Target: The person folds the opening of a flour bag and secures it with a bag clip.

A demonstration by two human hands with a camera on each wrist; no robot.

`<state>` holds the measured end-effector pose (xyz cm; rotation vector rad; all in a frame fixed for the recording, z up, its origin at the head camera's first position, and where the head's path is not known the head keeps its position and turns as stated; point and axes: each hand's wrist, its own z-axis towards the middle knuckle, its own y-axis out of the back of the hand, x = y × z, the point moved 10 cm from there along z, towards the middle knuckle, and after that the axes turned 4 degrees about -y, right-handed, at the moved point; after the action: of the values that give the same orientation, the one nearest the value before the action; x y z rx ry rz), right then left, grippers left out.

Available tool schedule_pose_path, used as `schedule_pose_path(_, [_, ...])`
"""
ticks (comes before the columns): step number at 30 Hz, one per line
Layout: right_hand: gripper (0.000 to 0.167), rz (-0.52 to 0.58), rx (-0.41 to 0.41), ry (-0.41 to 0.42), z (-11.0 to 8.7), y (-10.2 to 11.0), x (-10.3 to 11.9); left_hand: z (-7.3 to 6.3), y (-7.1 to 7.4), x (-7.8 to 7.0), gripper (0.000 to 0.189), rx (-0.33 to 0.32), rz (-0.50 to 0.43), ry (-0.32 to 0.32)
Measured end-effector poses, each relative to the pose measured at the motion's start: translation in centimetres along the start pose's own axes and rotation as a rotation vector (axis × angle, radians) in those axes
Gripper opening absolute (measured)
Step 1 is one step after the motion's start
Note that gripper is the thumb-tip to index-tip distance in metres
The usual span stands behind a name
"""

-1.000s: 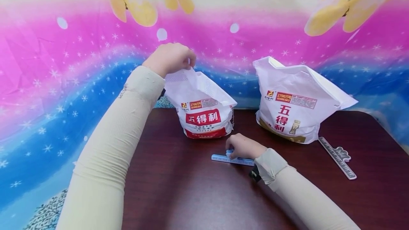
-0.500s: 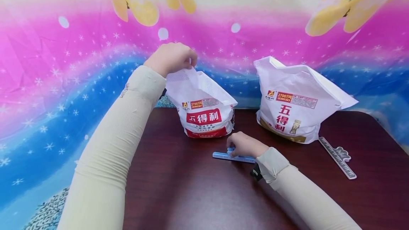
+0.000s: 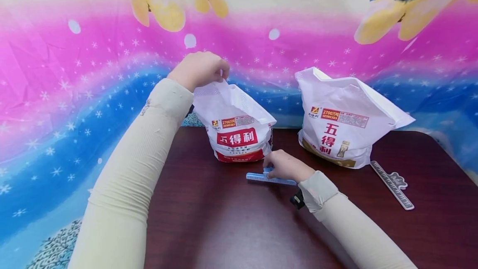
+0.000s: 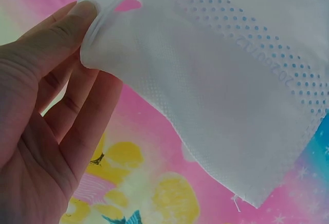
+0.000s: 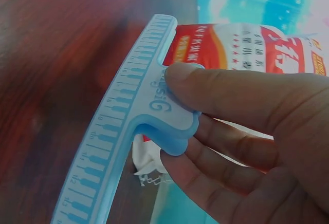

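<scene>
My left hand (image 3: pixel 201 67) pinched the upper left edge of the red-labelled bag (image 3: pixel 239 136), thumb against fingers on the white fabric. That bag stood on the far side of the table (image 3: pixel 224 227), left of the gold-based bag (image 3: pixel 336 107). My right hand (image 3: pixel 285 165) gripped the handle tabs of the blue clip (image 3: pixel 257 177), thumb on one and fingers behind the other, just on the near side of the red-labelled bag.

I judged the bag's top limp and light, easy to fold but apt to sag wherever I did not hold it; the full-looking base seemed heavier and better left standing. The rim corner was the sensible place to take it. The clip looked like stiff, light, smooth plastic, so its tabs offered a surer hold than its long bar, which might tip.

My knuckles hid the clip's tabs from the head view, and the right wrist view cut off the bar's near end. I could not tell whether the clip cleared the table. The bag's contents were out of sight, and the dotted print near its rim was too faint to read fully.
</scene>
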<state>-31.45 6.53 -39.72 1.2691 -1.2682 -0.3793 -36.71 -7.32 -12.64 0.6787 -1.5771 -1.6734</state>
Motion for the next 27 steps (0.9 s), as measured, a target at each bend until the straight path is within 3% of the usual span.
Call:
schedule_pose_path(13, [0.030,0.015,-0.066,0.045,0.1,1.8,0.6,-0.1,0.0,0.2,0.021,-0.008,-0.006,-0.006])
schedule_pose_path(19, [0.030,0.023,-0.123,0.093,-0.2,2.7,1.4,-0.1,-0.1,0.5,0.021,-0.004,0.000,-0.005])
schedule_pose_path(27, [0.035,-0.007,-0.196,0.093,-1.0,4.1,1.9,0.2,0.0,0.4,0.021,-0.013,0.002,-0.031])
